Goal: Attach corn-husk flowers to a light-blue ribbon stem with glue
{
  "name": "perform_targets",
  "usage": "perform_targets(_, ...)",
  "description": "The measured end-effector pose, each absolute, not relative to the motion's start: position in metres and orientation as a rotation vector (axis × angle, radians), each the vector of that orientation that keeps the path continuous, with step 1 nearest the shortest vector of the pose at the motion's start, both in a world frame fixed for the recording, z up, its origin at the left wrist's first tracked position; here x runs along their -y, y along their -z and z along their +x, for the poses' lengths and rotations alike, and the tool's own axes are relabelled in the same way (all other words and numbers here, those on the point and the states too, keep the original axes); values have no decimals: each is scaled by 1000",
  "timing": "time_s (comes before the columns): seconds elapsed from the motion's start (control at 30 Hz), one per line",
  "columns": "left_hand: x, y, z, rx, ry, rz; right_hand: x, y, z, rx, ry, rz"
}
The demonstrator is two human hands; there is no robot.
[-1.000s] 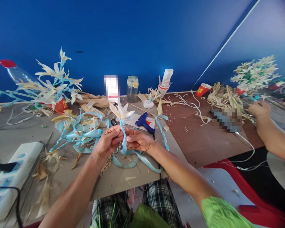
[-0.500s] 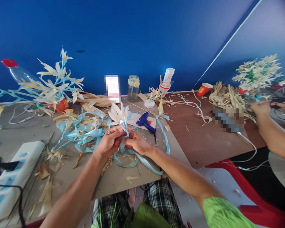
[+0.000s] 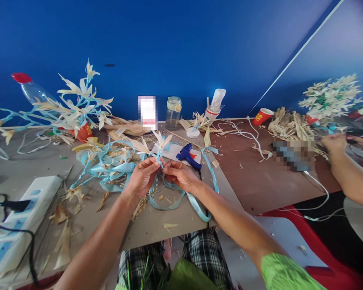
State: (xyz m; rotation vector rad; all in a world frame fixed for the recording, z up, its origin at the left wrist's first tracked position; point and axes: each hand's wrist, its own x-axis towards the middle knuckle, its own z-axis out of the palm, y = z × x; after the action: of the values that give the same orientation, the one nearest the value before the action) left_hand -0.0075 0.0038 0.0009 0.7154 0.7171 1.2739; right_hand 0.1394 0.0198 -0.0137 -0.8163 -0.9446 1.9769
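A cream husk flower [image 3: 162, 143] on a light-blue ribbon-wrapped stem [image 3: 160, 154] is held near-upright, petals upward, left of the blue plastic glue gun [image 3: 188, 155], clamped in the grip of left hand [image 3: 143, 178] and right hand [image 3: 182, 175].

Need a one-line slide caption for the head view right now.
Left hand and right hand meet at the blue-wrapped stem of a pale flower, a blue glue gun lying beyond.

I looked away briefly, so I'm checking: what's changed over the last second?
The flower has turned, its petals spread wider; the ribbon below it has shifted right. The view swung slightly left. The left hand and right hand keep their grip at the stem, with no visible release. The glue gun and jar stayed put.
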Motion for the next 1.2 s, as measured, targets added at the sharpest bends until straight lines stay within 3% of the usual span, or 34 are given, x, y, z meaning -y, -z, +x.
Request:
perform_targets(0.23,-6,5,-5,-802,-1294,748,-14,12,140,1447,-1440,-1060)
perform_targets(0.33,-6,6,-5,-738,-1267,762,-13,10,143,1504,-1374,-1054)
perform_targets(0.87,-11,7,-14,-695,-1245,711,-14,5,148,1050,-1827,-913)
perform_targets(1.2,-8,1,-8,-707,-1231,625,-11,4,141,998,-1946,-938)
